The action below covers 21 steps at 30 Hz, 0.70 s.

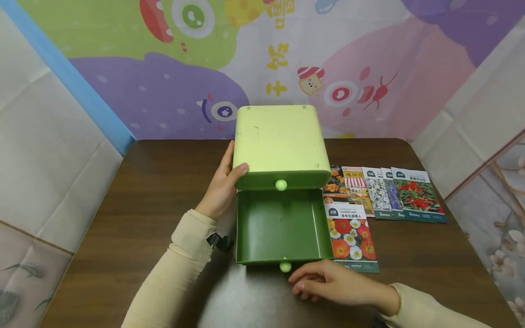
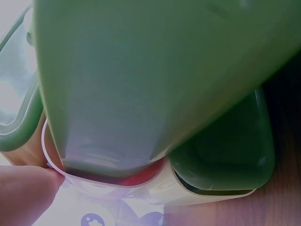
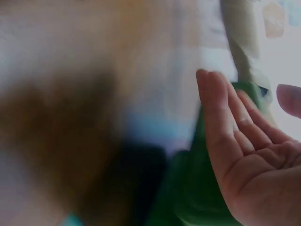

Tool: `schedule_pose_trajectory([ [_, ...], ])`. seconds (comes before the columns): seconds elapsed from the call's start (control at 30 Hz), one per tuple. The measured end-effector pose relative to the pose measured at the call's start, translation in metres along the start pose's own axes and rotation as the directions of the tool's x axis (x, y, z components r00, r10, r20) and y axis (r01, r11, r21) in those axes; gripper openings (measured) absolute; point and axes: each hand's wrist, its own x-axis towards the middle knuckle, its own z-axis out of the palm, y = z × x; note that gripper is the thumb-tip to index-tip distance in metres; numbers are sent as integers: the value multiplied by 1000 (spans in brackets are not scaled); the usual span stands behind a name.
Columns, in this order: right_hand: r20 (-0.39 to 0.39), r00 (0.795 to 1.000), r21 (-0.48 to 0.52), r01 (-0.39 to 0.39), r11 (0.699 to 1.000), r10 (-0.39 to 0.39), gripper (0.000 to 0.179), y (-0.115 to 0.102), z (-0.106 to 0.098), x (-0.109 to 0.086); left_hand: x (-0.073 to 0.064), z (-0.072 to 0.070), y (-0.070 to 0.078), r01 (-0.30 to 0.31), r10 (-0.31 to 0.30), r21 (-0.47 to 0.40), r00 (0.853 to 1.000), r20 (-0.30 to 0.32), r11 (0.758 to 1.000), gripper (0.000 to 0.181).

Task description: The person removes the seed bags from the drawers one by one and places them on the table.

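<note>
A pale-green drawer box [image 1: 279,136] stands on the table, with a dark-green drawer [image 1: 279,228] pulled out below its top drawer front. The drawer's bare green inside shows. My left hand [image 1: 219,189] holds the box's left side, thumb on the top front edge and fingers along the side. In the left wrist view, the thumb [image 2: 30,188] touches the box rim beside the pulled-out drawer. Just right of the drawer's round knob [image 1: 285,267], my right hand [image 1: 334,284] hovers with loosely bent fingers and holds nothing. The right wrist view shows its palm and extended fingers [image 3: 218,108].
Several flower seed packets lie right of the box; a poppy packet [image 1: 354,237] is nearest, partly behind the drawer, and a red-flowered packet [image 1: 416,193] is farthest right. A cartoon cloth [image 1: 164,95] hangs behind the brown table [image 1: 164,182]. Another dark-green drawer [image 2: 225,146] sits below the pulled-out one.
</note>
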Motion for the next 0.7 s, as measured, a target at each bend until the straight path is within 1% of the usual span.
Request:
schedule_pose_trajectory([
  [0.1, 10, 998, 59, -56, 997, 55, 42, 11, 5, 7, 0, 0, -1, 0, 0, -3, 1000, -5, 1000, 78],
  [0.2, 8, 995, 161, -100, 982, 100, 49, 19, 10, 13, 0, 0, -1, 1, -1, -4, 1000, -6, 1000, 78],
  [0.33, -8, 988, 316, -143, 938, 153, 57, 24, 13, 17, 0, 1, 0, 1, -1, -4, 1000, 0, 1000, 78],
  [0.4, -19, 985, 367, -152, 918, 171, 58, 25, 14, 18, 0, 1, 1, 0, 0, -5, 1000, 1, 1000, 78],
  [0.47, -28, 982, 396, -159, 904, 185, 59, 25, 14, 19, 0, 2, 2, 2, -2, -1, 1000, 3, 1000, 78],
  [0.53, -34, 981, 407, -161, 899, 190, 59, 25, 14, 19, -1, 2, 2, 0, 0, 2, 1000, 1, 1000, 78],
  [0.7, -62, 980, 399, -149, 905, 189, 58, 25, 14, 20, -1, 1, 2, -3, 3, 4, 1000, 1, 1000, 78],
])
